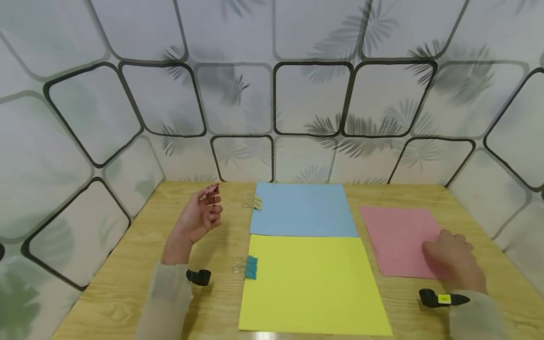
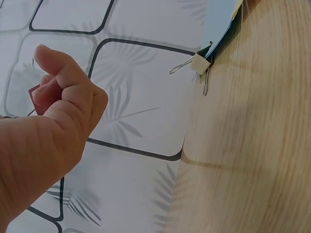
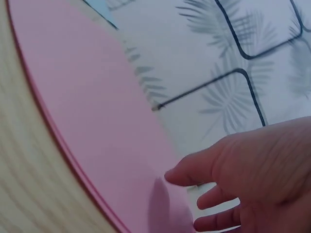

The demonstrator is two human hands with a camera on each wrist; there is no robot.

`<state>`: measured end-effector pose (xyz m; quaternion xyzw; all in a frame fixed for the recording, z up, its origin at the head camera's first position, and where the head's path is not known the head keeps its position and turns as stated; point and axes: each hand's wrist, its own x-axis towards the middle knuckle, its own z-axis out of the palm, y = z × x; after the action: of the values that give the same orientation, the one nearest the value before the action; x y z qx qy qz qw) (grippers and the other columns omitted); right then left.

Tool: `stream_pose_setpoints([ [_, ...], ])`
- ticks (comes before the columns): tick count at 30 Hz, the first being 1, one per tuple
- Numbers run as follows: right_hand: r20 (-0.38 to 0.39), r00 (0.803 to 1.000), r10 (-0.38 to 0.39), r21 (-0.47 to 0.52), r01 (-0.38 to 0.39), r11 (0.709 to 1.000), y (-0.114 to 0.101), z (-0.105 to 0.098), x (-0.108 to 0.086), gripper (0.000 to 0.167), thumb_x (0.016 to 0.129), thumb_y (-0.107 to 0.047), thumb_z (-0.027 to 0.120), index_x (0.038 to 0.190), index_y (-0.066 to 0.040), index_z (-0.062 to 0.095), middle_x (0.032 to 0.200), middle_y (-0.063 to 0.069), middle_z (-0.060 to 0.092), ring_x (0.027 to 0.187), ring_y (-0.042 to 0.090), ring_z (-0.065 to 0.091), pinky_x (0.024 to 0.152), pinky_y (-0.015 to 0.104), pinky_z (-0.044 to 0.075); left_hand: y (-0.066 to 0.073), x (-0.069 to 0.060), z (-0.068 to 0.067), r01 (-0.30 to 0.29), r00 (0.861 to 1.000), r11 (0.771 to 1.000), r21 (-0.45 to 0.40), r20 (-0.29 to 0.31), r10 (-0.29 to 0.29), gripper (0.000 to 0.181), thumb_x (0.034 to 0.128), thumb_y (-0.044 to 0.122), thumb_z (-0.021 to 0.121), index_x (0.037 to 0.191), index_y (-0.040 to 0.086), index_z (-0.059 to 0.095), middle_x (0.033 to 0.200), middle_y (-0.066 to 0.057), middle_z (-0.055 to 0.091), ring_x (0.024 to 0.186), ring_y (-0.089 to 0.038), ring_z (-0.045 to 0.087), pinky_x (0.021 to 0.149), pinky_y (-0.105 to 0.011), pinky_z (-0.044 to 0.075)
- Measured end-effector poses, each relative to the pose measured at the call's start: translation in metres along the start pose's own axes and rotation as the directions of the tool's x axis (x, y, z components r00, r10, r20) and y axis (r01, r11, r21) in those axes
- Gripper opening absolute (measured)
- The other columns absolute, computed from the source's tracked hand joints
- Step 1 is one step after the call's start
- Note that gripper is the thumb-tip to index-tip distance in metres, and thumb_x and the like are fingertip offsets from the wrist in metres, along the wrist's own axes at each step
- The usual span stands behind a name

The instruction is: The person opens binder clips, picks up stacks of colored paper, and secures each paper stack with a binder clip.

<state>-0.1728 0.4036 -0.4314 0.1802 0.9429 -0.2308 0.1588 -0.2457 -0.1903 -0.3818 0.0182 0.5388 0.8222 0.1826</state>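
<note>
My left hand (image 1: 201, 215) is raised at the left of the table and holds a small red binder clip (image 1: 214, 189). The left wrist view shows only a bit of that red clip (image 2: 35, 99) behind the curled fingers. My right hand (image 1: 454, 257) is at the right edge of a stack of pink paper (image 1: 401, 241). In the right wrist view its thumb is over the pink paper (image 3: 97, 107) and casts a shadow there, with the other fingers beside the edge. Whether they touch the stack is hard to tell.
Blue paper (image 1: 303, 210) lies mid-table, a cream binder clip (image 1: 257, 203) on its left edge. Nearer is yellow paper (image 1: 314, 285) with a teal binder clip (image 1: 251, 267) on its left edge. Patterned wall covering (image 1: 310, 99) surrounds the wooden table (image 1: 216, 302) at the back and sides.
</note>
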Motion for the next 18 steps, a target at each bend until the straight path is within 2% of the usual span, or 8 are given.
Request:
stream_pose_setpoints([
  [3, -0.011, 1.000, 0.029, -0.021, -0.029, 0.999, 0.008, -0.005, -0.003, 0.072, 0.093, -0.031, 0.049, 0.129, 0.027, 0.025, 0.114, 0.052, 0.023, 0.106, 0.066, 0.026, 0.079, 0.074, 0.039, 0.000, 0.001, 0.001, 0.005, 1.000, 1.000, -0.030, 0.003, -0.005, 0.037, 0.1084, 0.042, 0.020, 0.112, 0.013, 0.042, 0.087, 0.005, 0.048, 0.060, -0.009, 0.035, 0.059, -0.025, 0.037],
  [6, -0.018, 0.997, 0.080, -0.043, -0.081, 0.996, 0.012, -0.007, -0.005, 0.072, 0.095, -0.036, 0.053, 0.124, 0.026, 0.030, 0.113, 0.054, 0.026, 0.109, 0.068, 0.028, 0.082, 0.074, 0.040, -0.001, 0.002, 0.002, 0.010, 1.000, 0.999, -0.047, 0.015, -0.009, 0.035, 0.1081, 0.038, 0.020, 0.113, 0.012, 0.042, 0.087, 0.004, 0.048, 0.060, -0.010, 0.035, 0.059, -0.025, 0.036],
  [10, -0.016, 0.993, 0.118, -0.033, -0.119, 0.992, 0.016, -0.010, -0.005, 0.070, 0.096, -0.037, 0.057, 0.121, 0.025, 0.036, 0.110, 0.049, 0.037, 0.103, 0.061, 0.038, 0.082, 0.066, 0.043, -0.003, 0.004, 0.001, 0.013, 1.000, 0.999, -0.038, 0.025, -0.012, 0.034, 0.1085, 0.037, 0.021, 0.113, 0.012, 0.042, 0.085, 0.004, 0.050, 0.060, -0.010, 0.036, 0.058, -0.026, 0.037],
  [13, -0.015, 0.998, 0.064, 0.007, -0.064, 0.998, 0.020, -0.012, -0.003, 0.059, 0.094, -0.031, 0.060, 0.110, 0.023, 0.043, 0.096, 0.036, 0.047, 0.089, 0.047, 0.046, 0.074, 0.053, 0.047, -0.004, 0.006, 0.002, 0.016, 0.999, 1.000, -0.027, 0.029, -0.015, 0.034, 0.1086, 0.039, 0.022, 0.112, 0.012, 0.044, 0.085, 0.004, 0.052, 0.060, -0.010, 0.036, 0.058, -0.025, 0.038],
  [15, -0.006, 1.000, 0.017, 0.093, -0.016, 0.996, 0.023, -0.012, -0.001, 0.054, 0.093, -0.025, 0.062, 0.108, 0.023, 0.043, 0.091, 0.030, 0.050, 0.081, 0.038, 0.050, 0.066, 0.047, 0.051, -0.004, 0.007, 0.002, 0.017, 0.999, 1.000, -0.014, 0.028, -0.017, 0.036, 0.1085, 0.039, 0.023, 0.112, 0.011, 0.045, 0.086, 0.004, 0.052, 0.060, -0.010, 0.037, 0.058, -0.025, 0.038],
  [18, 0.024, 0.999, -0.021, 0.213, 0.015, 0.977, 0.026, -0.012, 0.003, 0.051, 0.091, -0.019, 0.062, 0.109, 0.023, 0.040, 0.089, 0.026, 0.051, 0.073, 0.029, 0.054, 0.059, 0.042, 0.055, -0.005, 0.007, 0.003, 0.016, 1.000, 1.000, 0.017, 0.021, -0.016, 0.037, 0.1085, 0.039, 0.023, 0.110, 0.011, 0.046, 0.085, 0.003, 0.052, 0.059, -0.010, 0.037, 0.058, -0.025, 0.038],
])
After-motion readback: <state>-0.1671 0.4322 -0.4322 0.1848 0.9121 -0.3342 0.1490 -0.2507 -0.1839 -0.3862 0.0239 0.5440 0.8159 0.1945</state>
